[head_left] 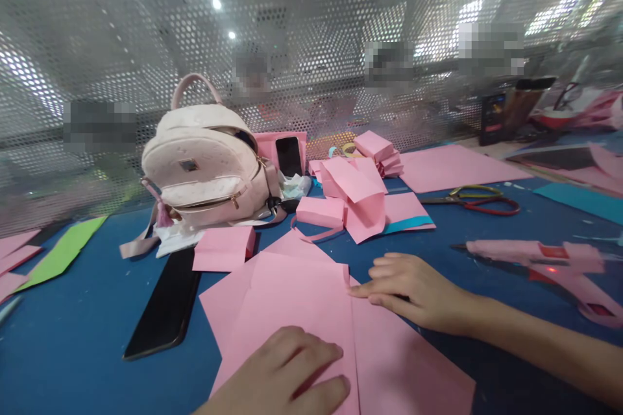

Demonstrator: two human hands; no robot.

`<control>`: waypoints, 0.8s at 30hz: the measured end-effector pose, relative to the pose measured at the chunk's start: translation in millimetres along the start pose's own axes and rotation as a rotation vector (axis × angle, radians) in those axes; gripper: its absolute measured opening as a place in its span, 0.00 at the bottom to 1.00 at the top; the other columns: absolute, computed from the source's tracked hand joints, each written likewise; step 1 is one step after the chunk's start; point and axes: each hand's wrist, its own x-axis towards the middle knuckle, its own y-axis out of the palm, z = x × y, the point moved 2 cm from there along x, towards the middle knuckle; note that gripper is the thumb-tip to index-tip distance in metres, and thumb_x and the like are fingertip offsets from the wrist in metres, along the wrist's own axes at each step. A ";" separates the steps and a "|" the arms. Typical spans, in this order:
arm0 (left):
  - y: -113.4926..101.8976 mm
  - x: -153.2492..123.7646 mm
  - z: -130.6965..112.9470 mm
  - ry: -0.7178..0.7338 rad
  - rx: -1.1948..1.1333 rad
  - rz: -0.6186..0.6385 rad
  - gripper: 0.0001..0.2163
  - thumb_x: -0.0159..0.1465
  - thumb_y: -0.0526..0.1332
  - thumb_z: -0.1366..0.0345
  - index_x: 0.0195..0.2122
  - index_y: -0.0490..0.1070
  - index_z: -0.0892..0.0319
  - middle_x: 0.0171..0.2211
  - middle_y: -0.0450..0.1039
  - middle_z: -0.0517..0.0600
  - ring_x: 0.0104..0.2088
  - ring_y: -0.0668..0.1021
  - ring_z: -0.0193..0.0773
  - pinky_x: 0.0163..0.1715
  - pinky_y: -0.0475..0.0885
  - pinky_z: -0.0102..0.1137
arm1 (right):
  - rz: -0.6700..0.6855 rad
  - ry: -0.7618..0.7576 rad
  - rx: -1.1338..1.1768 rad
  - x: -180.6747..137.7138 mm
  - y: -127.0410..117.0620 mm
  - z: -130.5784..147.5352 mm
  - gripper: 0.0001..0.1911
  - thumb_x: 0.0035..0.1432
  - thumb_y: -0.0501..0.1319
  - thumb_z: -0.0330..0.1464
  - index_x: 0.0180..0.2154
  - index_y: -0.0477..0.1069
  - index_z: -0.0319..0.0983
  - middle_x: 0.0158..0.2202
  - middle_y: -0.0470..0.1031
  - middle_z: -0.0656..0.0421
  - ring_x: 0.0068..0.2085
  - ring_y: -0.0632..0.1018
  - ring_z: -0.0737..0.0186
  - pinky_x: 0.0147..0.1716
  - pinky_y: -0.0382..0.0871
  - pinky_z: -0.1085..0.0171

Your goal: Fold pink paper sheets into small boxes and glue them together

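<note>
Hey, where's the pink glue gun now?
In the head view, the pink glue gun lies at far right on the blue table, between the scissors and the right forearm.

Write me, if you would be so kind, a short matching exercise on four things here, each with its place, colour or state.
1. right hand
2. glue gun
3. scissors
4. backpack

A. red and yellowish handles
B. at the edge of the pink paper
C. mostly whitish
D. pink, lying on its side

Pairs: 1-B; 2-D; 3-A; 4-C
</note>
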 end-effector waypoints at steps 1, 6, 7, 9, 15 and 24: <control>1.1 0.6 -0.2 0.009 0.026 0.004 0.14 0.73 0.53 0.63 0.55 0.69 0.62 0.53 0.74 0.56 0.45 0.74 0.42 0.48 0.72 0.37 | 0.002 -0.008 -0.001 -0.1 -0.2 -0.4 0.19 0.73 0.49 0.39 0.55 0.74 0.49 0.32 0.76 0.59 0.34 0.71 0.60 0.36 0.57 0.62; 6.3 0.9 0.9 0.067 0.094 0.017 0.16 0.74 0.49 0.64 0.57 0.69 0.63 0.59 0.72 0.55 0.48 0.73 0.41 0.49 0.70 0.35 | 0.014 -0.082 -0.044 -1.5 -0.1 -1.2 0.19 0.73 0.49 0.40 0.56 0.74 0.48 0.30 0.71 0.59 0.32 0.68 0.62 0.33 0.55 0.63; 6.7 0.7 1.3 0.069 0.092 0.011 0.16 0.75 0.49 0.65 0.56 0.70 0.63 0.59 0.72 0.54 0.48 0.73 0.41 0.49 0.70 0.35 | 0.015 -0.098 -0.059 -1.7 0.2 -1.0 0.19 0.73 0.49 0.40 0.56 0.73 0.48 0.30 0.71 0.59 0.32 0.68 0.62 0.32 0.54 0.63; 6.6 0.6 1.9 0.065 0.080 0.012 0.17 0.75 0.47 0.65 0.56 0.70 0.63 0.59 0.72 0.53 0.48 0.72 0.41 0.49 0.70 0.35 | 0.016 -0.102 -0.077 -1.2 0.7 -1.2 0.19 0.73 0.49 0.40 0.56 0.73 0.48 0.30 0.70 0.59 0.32 0.67 0.62 0.33 0.54 0.63; 3.6 1.9 1.6 0.053 0.038 0.040 0.18 0.75 0.47 0.63 0.57 0.69 0.64 0.59 0.72 0.52 0.48 0.72 0.42 0.49 0.69 0.36 | -0.007 0.020 -0.113 3.6 0.5 -6.4 0.18 0.73 0.50 0.39 0.58 0.71 0.51 0.32 0.70 0.59 0.35 0.69 0.61 0.37 0.57 0.62; 1.7 2.5 1.1 0.054 0.028 0.053 0.19 0.76 0.45 0.61 0.58 0.68 0.64 0.59 0.71 0.53 0.49 0.72 0.43 0.50 0.67 0.37 | -0.076 0.083 -0.218 6.6 2.3 -7.6 0.18 0.73 0.51 0.36 0.59 0.70 0.50 0.36 0.75 0.57 0.39 0.72 0.58 0.38 0.60 0.61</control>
